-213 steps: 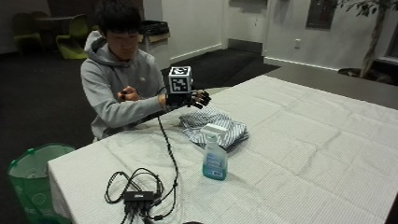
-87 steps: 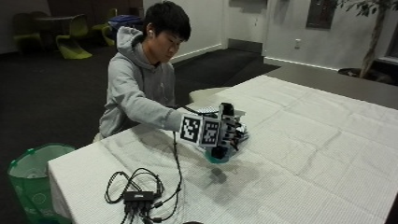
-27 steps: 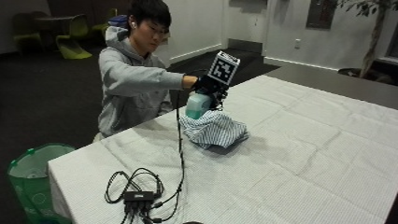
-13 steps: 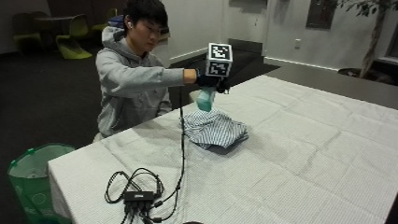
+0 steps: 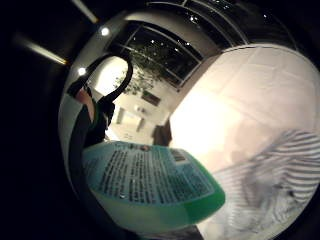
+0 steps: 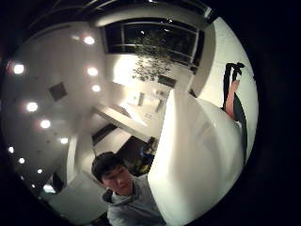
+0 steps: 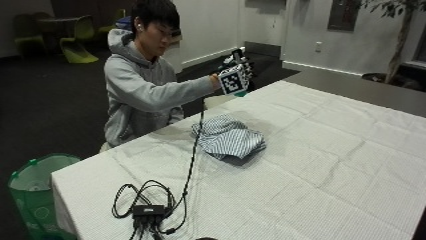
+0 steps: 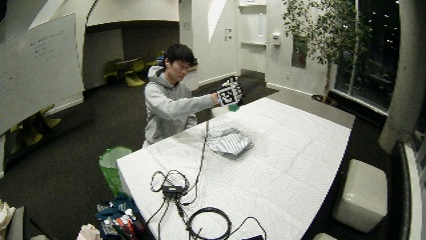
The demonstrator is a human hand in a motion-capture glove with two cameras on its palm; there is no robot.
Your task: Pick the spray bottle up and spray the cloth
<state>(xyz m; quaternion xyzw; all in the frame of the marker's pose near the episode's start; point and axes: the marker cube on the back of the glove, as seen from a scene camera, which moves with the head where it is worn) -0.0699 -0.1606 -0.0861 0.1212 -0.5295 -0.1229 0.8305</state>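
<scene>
Spray bottle label (image 5: 150,175): dense black print on a green-blue ground, with a small barcode at one corner; no word can be made out.
Whiteboard (image 8: 40,65): faint handwriting in the wide outside view, too small to read.
Other readable text: none.

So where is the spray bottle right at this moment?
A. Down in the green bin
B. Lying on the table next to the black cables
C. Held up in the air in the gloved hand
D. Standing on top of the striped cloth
C: the gloved right hand holds the spray bottle raised above the table, while the striped cloth lies on the tablecloth below with nothing on it.
</scene>
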